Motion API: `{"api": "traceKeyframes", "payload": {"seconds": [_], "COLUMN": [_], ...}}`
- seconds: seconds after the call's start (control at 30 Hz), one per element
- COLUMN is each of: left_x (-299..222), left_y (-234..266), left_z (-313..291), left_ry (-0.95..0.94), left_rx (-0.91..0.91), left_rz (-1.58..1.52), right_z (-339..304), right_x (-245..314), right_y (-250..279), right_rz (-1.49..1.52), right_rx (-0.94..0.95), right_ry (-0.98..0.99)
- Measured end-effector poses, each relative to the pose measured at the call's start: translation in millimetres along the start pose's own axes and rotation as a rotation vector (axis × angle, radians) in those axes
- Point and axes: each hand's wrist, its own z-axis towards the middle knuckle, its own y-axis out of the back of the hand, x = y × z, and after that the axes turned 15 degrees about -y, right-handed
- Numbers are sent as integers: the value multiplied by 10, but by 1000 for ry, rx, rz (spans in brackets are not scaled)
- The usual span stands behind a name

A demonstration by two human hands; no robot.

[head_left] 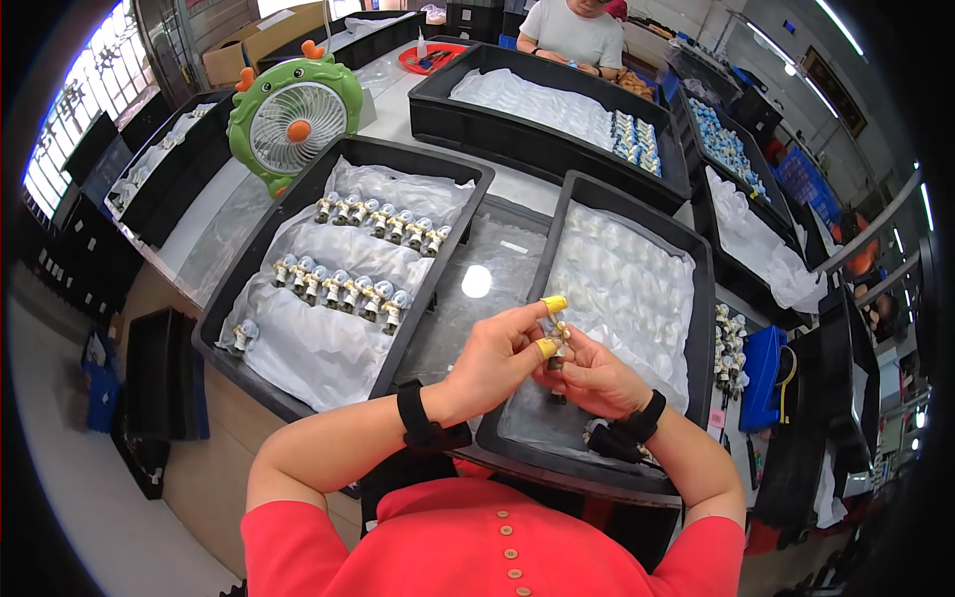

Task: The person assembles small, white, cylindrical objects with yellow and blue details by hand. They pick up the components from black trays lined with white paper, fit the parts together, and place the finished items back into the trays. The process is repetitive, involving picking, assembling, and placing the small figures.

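Over the near end of the right black tray (702,298), a small figurine (555,362) with a dark base is held between both hands. My left hand (497,353) pinches around its upper part, with yellow covers on thumb and forefinger. From the right, my right hand (605,380) grips its lower body, fingers curled. Fingers partly hide the figurine. In the left black tray (444,261), similar figurines with pale-blue tops stand in a far row (380,221) and a middle row (340,289) on white sheeting. One single figurine (244,336) is near that tray's left edge.
White sheeting with a bumpy surface (637,284) covers the right tray. A green fan (296,127) stands beyond the left tray. Another black tray (537,124) lies across the far side, where a person (572,40) works. A blue container (762,378) is at right.
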Motion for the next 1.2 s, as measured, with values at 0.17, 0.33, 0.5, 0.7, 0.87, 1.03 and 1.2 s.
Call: {"api": "traceKeyframes", "payload": {"seconds": [0.17,0.33,0.5,0.7,0.87,1.03,1.2], "left_x": [38,74,25,2,-32,-18,-10], "left_y": [11,2,17,17,5,15,71], "left_z": [-3,14,35,29,12,16,23], "left_ry": [-27,-28,78,238,281,234,280], "left_rx": [10,-26,-41,-34,50,171,160], "left_rz": [18,-80,-265,-522,-630,-668,-886], "right_z": [-5,-38,-35,-89,-115,-78,-82], "right_x": [5,26,19,19,70,19,45], "right_y": [0,-130,-175,-135,-290,-268,-272], "right_rz": [-21,-363,-689,-1027,-1316,-1350,-1303], "right_rx": [-39,-419,-656,-773,-833,-801,-789], "right_ry": [36,217,487,639,734,786,730]}}
